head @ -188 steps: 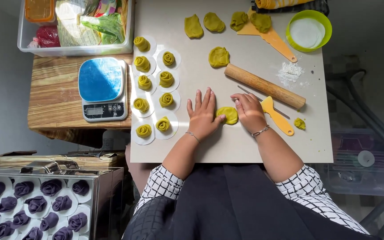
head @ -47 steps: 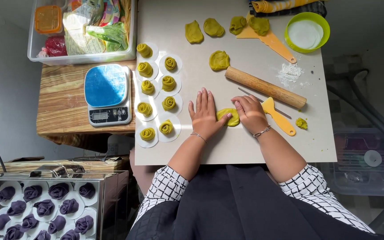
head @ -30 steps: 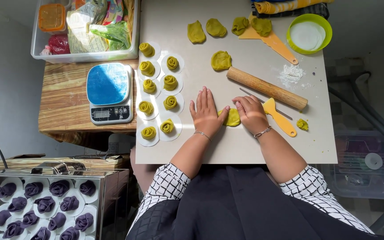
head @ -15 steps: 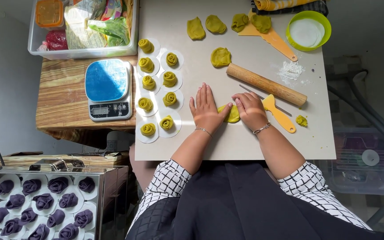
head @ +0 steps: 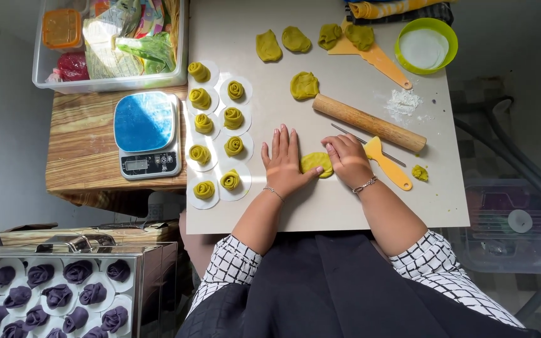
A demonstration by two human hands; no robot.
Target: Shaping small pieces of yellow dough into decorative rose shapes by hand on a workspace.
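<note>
Head view: both hands, left hand (head: 285,164) and right hand (head: 346,157), press flat dough (head: 315,163) near board edge (head: 320,229).

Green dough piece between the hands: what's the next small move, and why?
Probably roll the dough piece up with the right hand while the left hand steadies it. It lies flat under the fingertips, and the finished rosettes beside it are rolled.

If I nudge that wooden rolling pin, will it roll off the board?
The rolling pin is a plain cylinder lying free on the smooth board, so it would probably roll if pushed sideways. It looks rigid and fairly heavy. The yellow scraper alongside might stop it.
</note>
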